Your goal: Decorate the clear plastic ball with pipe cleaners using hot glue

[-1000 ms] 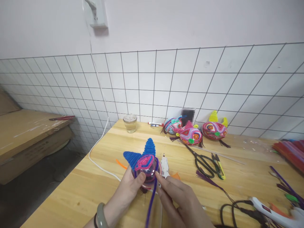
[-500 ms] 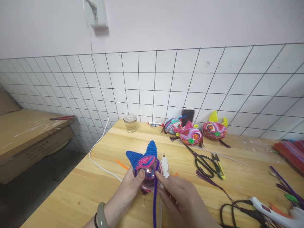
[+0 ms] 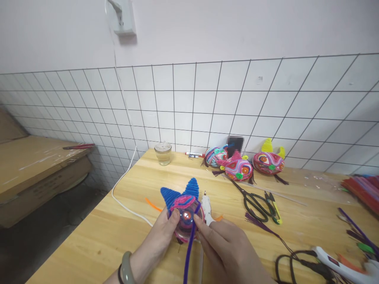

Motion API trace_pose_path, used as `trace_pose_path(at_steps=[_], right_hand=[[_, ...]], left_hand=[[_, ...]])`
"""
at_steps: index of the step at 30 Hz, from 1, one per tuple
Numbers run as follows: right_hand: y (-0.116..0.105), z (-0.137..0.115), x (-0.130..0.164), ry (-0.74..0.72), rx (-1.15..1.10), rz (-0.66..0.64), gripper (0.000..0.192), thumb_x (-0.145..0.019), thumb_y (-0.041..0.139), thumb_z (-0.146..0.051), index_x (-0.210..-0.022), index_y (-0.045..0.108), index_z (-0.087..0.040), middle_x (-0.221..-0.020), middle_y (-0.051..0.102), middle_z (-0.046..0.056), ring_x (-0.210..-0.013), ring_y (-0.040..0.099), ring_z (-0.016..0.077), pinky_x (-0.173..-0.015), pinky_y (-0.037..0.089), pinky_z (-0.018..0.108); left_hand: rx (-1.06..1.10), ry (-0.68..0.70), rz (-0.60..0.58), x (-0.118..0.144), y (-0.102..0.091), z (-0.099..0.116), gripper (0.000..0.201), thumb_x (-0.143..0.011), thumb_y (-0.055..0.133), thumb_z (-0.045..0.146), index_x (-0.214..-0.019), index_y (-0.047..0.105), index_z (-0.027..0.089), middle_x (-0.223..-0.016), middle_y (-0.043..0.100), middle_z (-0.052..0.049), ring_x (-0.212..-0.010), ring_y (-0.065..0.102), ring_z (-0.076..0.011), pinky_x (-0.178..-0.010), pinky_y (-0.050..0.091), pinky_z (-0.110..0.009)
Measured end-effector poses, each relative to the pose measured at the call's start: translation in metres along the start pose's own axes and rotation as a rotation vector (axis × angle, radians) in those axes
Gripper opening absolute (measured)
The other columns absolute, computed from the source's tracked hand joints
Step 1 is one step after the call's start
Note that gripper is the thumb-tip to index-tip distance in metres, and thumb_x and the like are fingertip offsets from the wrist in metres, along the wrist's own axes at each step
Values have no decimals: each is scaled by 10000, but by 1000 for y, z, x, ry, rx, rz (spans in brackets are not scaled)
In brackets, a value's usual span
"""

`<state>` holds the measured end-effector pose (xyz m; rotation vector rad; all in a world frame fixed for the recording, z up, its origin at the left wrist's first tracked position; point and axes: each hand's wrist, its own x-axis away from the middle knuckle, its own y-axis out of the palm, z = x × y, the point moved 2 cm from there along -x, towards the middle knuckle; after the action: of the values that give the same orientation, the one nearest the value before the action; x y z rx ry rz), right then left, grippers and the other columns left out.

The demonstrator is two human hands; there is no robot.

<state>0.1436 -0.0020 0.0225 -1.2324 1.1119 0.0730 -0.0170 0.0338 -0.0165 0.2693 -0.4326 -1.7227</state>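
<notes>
A clear round ball with blue pipe-cleaner ears [image 3: 194,188] and a pink patch on top is in my left hand [image 3: 164,228], whose thumb rests on its near side. An orange-and-dark disc, like an eye, shows through the clear shell [image 3: 182,225]. My right hand [image 3: 226,242] presses a purple pipe cleaner [image 3: 189,252] against the ball's right side with its fingertips. The pipe cleaner's free end hangs down toward me. Just behind the right fingers lies a white glue gun [image 3: 207,205], partly hidden.
Several finished pipe-cleaner animal heads [image 3: 238,169] stand by the wall. Black scissors [image 3: 254,203] and a yellow-handled snipper [image 3: 277,211] lie to the right, near a purple tassel [image 3: 260,224]. A glass cup [image 3: 163,154] stands at back left. A white cable [image 3: 126,205] crosses the left edge.
The ball has shifted slightly right and tilted, so the eye-like disc shows more clearly. The purple pipe cleaner's loose end has swung left. Both hands keep their hold.
</notes>
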Motion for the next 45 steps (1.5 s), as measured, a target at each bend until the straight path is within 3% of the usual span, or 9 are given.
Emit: trace_pose_path(at_steps=[5,12,17,20,26,29,34,39,45], right_hand=[[-2,0,-4,83,-124,-5,319,-941,397,-145,-1211,559,-99,-598,620,27,-497,544,147,-487,435,250],[-8,10,-6,588,-635,-50,373,-903,486,-279,-1245,589,-173,-530,416,-74,-464,415,97,-454,381,188],[-14,31,-4,787,-616,-73,480,-864,493,-351,-1264,556,-93,-541,438,-66,-490,446,119,-502,416,226],[-15,48,-1,830,-472,-203,492,-869,449,-358,-1268,549,-89,-579,498,-39,-538,496,148,-548,436,265],[-10,63,7,714,-101,-523,371,-834,468,-219,-1154,631,-131,-802,655,71,-727,616,231,-668,481,362],[-11,54,2,607,-140,-409,345,-874,446,-193,-1180,594,-136,-854,656,87,-805,626,231,-732,504,370],[-17,28,-8,313,-208,-150,352,-909,414,-120,-1233,524,-199,-999,615,100,-925,594,213,-783,516,353],[-18,13,-11,130,-140,-61,406,-871,392,-25,-1220,534,-175,-1103,565,144,-1023,549,230,-812,519,375],[-17,7,-13,54,-44,-22,415,-838,407,-1,-1182,557,-178,-1107,563,155,-982,555,237,-751,538,393]], left_hand=[[26,-44,-26,1,4,3,497,-723,622,578,-987,692,163,-853,745,-95,-641,635,-187,-593,473,-288],[122,-86,-89,1,6,6,490,-807,533,554,-1058,680,159,-915,747,-111,-735,665,-190,-669,509,-288],[182,-96,-103,-1,2,6,540,-825,493,564,-1141,652,156,-1133,708,-134,-982,663,-249,-810,513,-320],[227,-120,-145,-3,3,5,565,-842,445,576,-1143,655,148,-1125,714,-139,-965,679,-266,-810,523,-348],[358,-167,-70,-3,2,6,482,-822,489,566,-1050,707,201,-1039,755,-75,-921,692,-205,-829,529,-320],[338,-210,-2,-3,1,7,480,-838,457,570,-1034,713,214,-992,768,-62,-879,699,-192,-773,539,-300],[243,-134,-96,-1,3,5,528,-825,475,580,-1093,688,178,-1052,742,-101,-896,683,-219,-798,522,-327],[149,-107,-93,1,4,2,541,-783,525,601,-1082,691,181,-978,748,-99,-843,670,-214,-745,520,-304],[130,-69,-116,0,5,2,519,-780,549,582,-1083,694,186,-986,743,-104,-878,658,-233,-790,501,-330]])
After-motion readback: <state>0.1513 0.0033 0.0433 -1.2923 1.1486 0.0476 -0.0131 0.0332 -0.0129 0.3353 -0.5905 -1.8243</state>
